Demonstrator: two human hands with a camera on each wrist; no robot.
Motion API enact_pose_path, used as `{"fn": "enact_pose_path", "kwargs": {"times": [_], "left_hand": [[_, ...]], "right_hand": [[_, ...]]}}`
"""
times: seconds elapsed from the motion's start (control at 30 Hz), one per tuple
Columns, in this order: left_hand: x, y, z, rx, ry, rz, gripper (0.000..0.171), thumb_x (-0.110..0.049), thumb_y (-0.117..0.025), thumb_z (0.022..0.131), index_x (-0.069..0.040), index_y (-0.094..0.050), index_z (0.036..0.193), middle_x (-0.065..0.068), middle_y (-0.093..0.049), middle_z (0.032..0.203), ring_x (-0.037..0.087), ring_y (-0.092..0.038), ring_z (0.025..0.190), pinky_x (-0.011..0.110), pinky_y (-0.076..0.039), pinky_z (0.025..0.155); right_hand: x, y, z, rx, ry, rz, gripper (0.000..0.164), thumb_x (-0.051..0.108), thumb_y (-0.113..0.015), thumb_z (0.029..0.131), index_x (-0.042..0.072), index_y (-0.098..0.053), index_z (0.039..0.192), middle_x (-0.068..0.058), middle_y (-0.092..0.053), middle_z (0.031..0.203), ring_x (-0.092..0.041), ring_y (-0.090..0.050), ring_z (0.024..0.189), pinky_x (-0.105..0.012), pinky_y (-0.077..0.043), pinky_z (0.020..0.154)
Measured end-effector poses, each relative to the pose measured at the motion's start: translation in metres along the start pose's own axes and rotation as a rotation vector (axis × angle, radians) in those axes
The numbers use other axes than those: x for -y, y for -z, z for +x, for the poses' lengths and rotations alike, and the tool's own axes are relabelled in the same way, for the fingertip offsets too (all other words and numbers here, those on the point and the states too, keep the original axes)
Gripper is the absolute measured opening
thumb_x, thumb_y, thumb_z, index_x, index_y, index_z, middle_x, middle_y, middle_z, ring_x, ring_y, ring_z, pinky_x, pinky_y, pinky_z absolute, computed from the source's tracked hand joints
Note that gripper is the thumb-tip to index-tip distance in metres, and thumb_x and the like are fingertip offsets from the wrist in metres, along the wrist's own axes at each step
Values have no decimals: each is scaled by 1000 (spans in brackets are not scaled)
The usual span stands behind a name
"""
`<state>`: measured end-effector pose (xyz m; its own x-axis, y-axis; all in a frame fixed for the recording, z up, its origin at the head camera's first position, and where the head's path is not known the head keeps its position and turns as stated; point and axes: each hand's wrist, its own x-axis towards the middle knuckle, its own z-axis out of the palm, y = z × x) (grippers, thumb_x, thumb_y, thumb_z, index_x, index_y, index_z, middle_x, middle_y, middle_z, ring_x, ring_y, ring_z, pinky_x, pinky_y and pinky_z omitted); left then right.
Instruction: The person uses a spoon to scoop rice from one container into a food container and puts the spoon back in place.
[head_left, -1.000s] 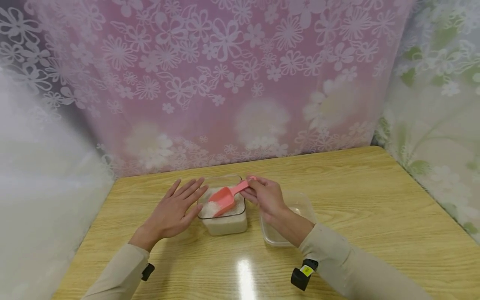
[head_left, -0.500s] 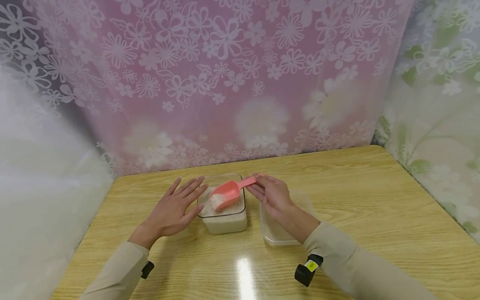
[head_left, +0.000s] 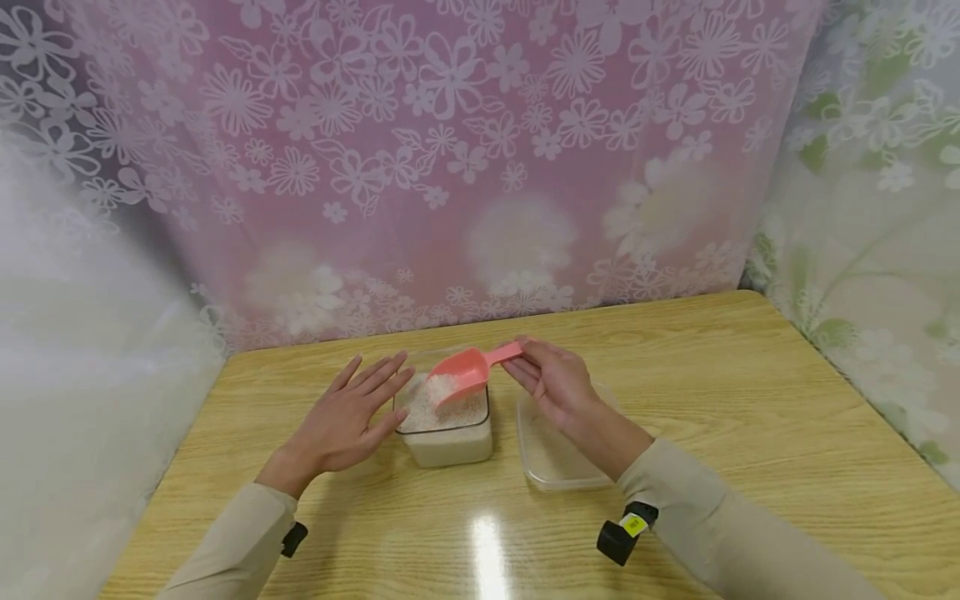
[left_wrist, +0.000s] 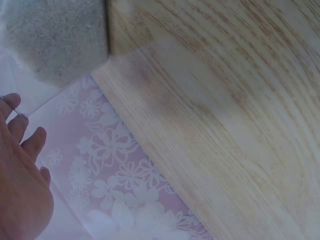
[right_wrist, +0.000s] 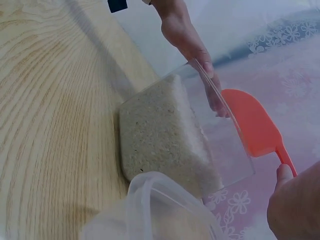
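Observation:
A clear square container of white rice stands on the table. My left hand, fingers straight and spread, rests against its left rim; in the left wrist view the fingertips show at the clear wall. My right hand grips the handle of a pink scoop, which hangs level over the container with rice at its front lip. In the right wrist view the scoop is at the container's open top, above the rice.
A second clear plastic container sits right of the rice container, partly under my right forearm; its rim is near the right wrist camera. The wooden table meets a pink floral curtain at the back.
My right hand has lifted the scoop up and to the right, from in the rice to above it, carrying rice. The left hand stays in place.

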<state>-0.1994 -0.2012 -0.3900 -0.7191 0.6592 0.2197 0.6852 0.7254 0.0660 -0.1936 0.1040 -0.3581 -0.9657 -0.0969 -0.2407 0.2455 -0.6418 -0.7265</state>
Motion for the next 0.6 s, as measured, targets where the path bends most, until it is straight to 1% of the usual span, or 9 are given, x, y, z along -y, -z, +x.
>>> {"fn": "enact_pose_path", "kwargs": {"times": [0.1,0.2,0.33,0.43,0.6], "left_hand": [[0,0,1,2,-1,1,58,-48,-36,102,-20,-29,152,1,-20,157,21,-21,142,46,-3,116],[0,-1,1,4,-3,5,58,-48,-36,102,-20,-29,152,1,-20,157,20,-21,142,45,-3,116],[0,-1,2,4,-7,9,58,-48,-36,102,-19,-30,152,2,-21,157,20,-21,142,46,-4,116],[1,0,2,1,-8,14,59,-48,-37,101,-18,-31,151,2,-22,157,20,-20,142,46,-5,116],[2,-1,1,-6,-7,12,58,-47,-38,101,-17,-33,151,0,-20,157,19,-20,142,47,-5,116]], "right_hand": [[4,1,-1,3,-2,20,23,5,-45,102,-5,-54,121,-17,-68,103,-24,-66,99,-30,-49,92],[9,3,-1,9,-1,37,17,4,-47,101,-3,-60,110,-16,-69,98,-23,-67,97,-30,-49,91],[15,7,-4,23,-1,68,19,3,-47,101,0,-65,99,-16,-70,95,-23,-68,95,-30,-49,91],[19,10,-6,34,-5,89,21,3,-47,100,1,-67,96,-16,-70,95,-23,-68,95,-30,-48,92],[27,15,-9,40,-12,121,22,3,-49,100,1,-70,94,-15,-70,95,-23,-68,94,-29,-48,92]]}}
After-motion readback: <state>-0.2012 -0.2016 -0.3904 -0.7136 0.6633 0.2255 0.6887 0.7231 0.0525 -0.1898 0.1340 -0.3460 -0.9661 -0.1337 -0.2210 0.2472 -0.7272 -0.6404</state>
